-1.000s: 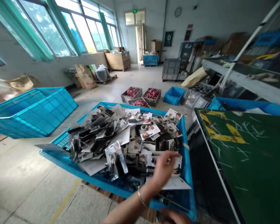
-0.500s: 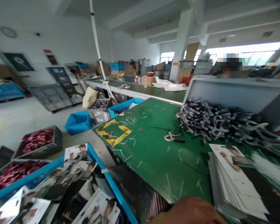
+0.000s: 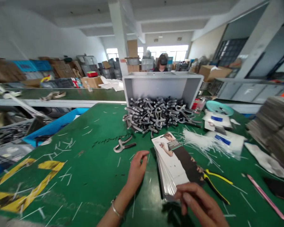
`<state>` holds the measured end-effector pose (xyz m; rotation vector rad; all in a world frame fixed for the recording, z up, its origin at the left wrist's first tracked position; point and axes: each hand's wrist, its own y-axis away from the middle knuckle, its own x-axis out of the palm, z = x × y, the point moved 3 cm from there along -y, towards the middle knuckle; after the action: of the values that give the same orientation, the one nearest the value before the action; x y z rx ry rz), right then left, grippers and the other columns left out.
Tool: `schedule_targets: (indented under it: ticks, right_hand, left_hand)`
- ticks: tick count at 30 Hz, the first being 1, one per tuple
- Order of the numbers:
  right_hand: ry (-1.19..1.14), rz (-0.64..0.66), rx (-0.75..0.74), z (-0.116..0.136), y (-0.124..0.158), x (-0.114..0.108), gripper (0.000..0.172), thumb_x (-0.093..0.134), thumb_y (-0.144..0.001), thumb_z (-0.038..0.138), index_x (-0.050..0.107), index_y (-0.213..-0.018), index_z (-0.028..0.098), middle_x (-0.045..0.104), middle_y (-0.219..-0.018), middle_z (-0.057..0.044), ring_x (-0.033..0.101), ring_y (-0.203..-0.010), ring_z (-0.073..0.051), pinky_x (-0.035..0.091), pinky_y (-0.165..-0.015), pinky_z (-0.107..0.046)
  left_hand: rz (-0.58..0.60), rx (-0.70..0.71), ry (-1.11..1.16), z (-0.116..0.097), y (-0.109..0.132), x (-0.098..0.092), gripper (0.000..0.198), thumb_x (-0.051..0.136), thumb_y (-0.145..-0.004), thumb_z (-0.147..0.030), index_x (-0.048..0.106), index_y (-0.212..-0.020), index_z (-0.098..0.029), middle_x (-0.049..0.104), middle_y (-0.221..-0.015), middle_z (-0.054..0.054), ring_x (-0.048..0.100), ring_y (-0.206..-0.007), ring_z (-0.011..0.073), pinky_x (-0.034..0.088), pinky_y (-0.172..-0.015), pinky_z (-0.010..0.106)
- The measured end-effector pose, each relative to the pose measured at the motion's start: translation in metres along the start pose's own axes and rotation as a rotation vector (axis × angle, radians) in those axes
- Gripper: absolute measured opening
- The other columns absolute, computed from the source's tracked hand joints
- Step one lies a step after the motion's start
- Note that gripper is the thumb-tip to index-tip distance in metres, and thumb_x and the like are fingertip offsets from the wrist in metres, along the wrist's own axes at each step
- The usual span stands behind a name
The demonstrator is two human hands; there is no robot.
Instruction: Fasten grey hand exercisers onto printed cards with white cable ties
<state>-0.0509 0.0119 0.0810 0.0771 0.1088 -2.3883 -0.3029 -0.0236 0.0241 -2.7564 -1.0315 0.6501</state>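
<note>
My left hand (image 3: 137, 168) hovers over or rests on the green table, left of a stack of printed cards (image 3: 171, 167). Its fingers are loosely curved, the thumb is apart, and nothing is held. At the stack's near right corner is my right hand (image 3: 200, 203), fingers apart and bent; whether its tips touch the cards I cannot tell. Beyond my left hand lies one grey clipper-like tool (image 3: 123, 146) with black handles. A heap of similar tools (image 3: 156, 115) spills from a tipped grey bin (image 3: 156, 85).
Yellow-handled cutters (image 3: 216, 186) lie right of the cards, near a pink pen-like stick (image 3: 266, 197) and a dark flat object (image 3: 279, 188). White cable ties (image 3: 201, 142) and plastic packets (image 3: 224, 140) sit behind. Grey-brown stacked sheets (image 3: 274, 129) stand far right. A person (image 3: 162, 63) is beyond the bin.
My view has swung right, from the blue crate of packaged cards to the table. Both hands now show over the table; earlier only a blurred part of one was at the bottom edge.
</note>
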Motion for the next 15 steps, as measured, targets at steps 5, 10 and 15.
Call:
schedule_targets:
  ticks: [5, 10, 15]
  right_hand:
    - [0.486, -0.44, -0.209, -0.022, -0.069, -0.119, 0.026, 0.048, -0.097, 0.035, 0.058, -0.119, 0.023, 0.067, -0.107, -0.009, 0.063, -0.071, -0.016, 0.052, -0.068, -0.03]
    - [0.87, -0.168, -0.114, -0.087, -0.163, -0.18, 0.022, 0.045, -0.094, 0.026, 0.064, -0.103, 0.018, 0.069, -0.1, -0.01, 0.066, -0.086, -0.021, 0.051, -0.083, -0.036]
    - [0.979, -0.06, -0.089, -0.121, -0.223, -0.182, 0.018, 0.053, -0.089, 0.02, 0.067, -0.1, 0.016, 0.064, -0.108, -0.013, 0.059, -0.103, -0.025, 0.045, -0.089, -0.035]
  left_hand:
    - [-0.1, -0.109, 0.015, -0.016, -0.023, 0.073, 0.081, 0.074, -0.076, -0.039, 0.036, -0.144, -0.016, 0.041, -0.148, 0.018, 0.036, -0.14, 0.0323, 0.029, -0.115, 0.049]
    - [0.018, -0.308, 0.204, -0.006, -0.036, 0.099, 0.071, 0.078, -0.072, -0.039, 0.051, -0.133, -0.015, 0.059, -0.132, 0.016, 0.055, -0.123, 0.0334, 0.039, -0.106, 0.047]
    - [0.059, -0.478, 0.327, 0.007, -0.033, 0.086, 0.072, 0.08, -0.07, -0.042, 0.055, -0.133, -0.019, 0.066, -0.125, 0.012, 0.06, -0.117, 0.033, 0.042, -0.102, 0.043]
